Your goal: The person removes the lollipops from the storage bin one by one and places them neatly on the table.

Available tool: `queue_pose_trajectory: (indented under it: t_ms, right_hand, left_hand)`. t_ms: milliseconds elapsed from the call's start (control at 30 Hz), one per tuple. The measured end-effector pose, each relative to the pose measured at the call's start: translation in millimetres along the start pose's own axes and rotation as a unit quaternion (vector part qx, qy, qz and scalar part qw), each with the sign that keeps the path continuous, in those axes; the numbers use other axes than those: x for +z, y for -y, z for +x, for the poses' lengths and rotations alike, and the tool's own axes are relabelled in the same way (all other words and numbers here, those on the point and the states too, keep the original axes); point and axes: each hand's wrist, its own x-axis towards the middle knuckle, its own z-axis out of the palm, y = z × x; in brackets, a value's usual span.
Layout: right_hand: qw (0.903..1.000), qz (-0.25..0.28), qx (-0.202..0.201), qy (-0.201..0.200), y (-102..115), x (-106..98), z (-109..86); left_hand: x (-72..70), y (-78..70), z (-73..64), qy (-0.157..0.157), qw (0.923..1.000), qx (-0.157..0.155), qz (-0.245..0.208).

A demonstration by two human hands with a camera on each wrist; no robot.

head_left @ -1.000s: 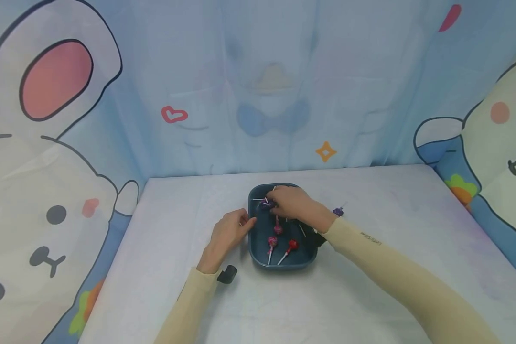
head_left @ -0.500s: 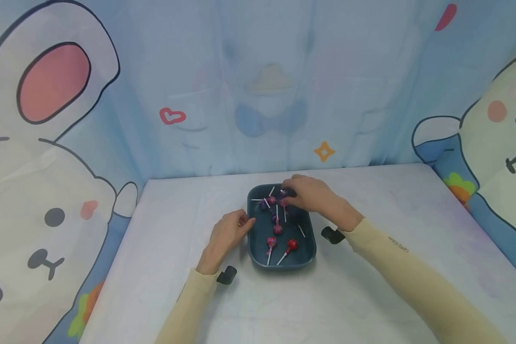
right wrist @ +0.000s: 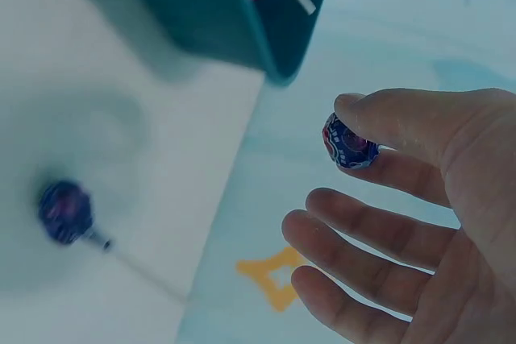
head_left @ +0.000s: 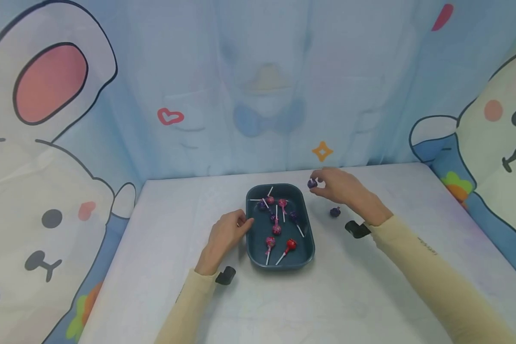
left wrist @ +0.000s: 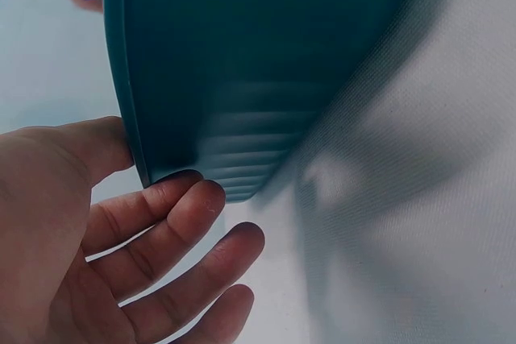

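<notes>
My left hand (head_left: 225, 236) pinches the left rim of a dark blue-green tray (head_left: 257, 236). In the left wrist view its thumb and index finger lie either side of the rim, the other fingers loose below the ribbed outer wall (left wrist: 242, 134). Past the tray's far right corner, my right hand (head_left: 341, 187) holds a purple-wrapped lollipop (right wrist: 351, 147) by its round head, between thumb and index finger. The remaining fingers are spread. Several lollipops lie in the tray, including a red one (head_left: 291, 244), a pink one (head_left: 270, 241) and a purple one (head_left: 293, 216).
Another purple lollipop (head_left: 335, 212) lies on the white tabletop (head_left: 284, 306), right of the tray and close to my right wrist. A cartoon-printed cloth (head_left: 223, 57) hangs behind the table's far edge. Dark wrist cameras (head_left: 358, 229) sit on both wrists.
My right hand has left the inside of the tray and moved right, carrying a purple lollipop out past the rim. My left hand has stayed at the left rim.
</notes>
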Motion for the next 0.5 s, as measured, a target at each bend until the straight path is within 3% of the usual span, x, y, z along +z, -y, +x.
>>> queue_pose_trajectory:
  t_ms: [500]
  right_hand:
    - [0.9967, -0.015, 0.054, 0.06, -40, 26, -1.1]
  left_hand:
    - [-0.3, -0.4, -1.1, 0.001, 1.0, -0.002, 0.003]
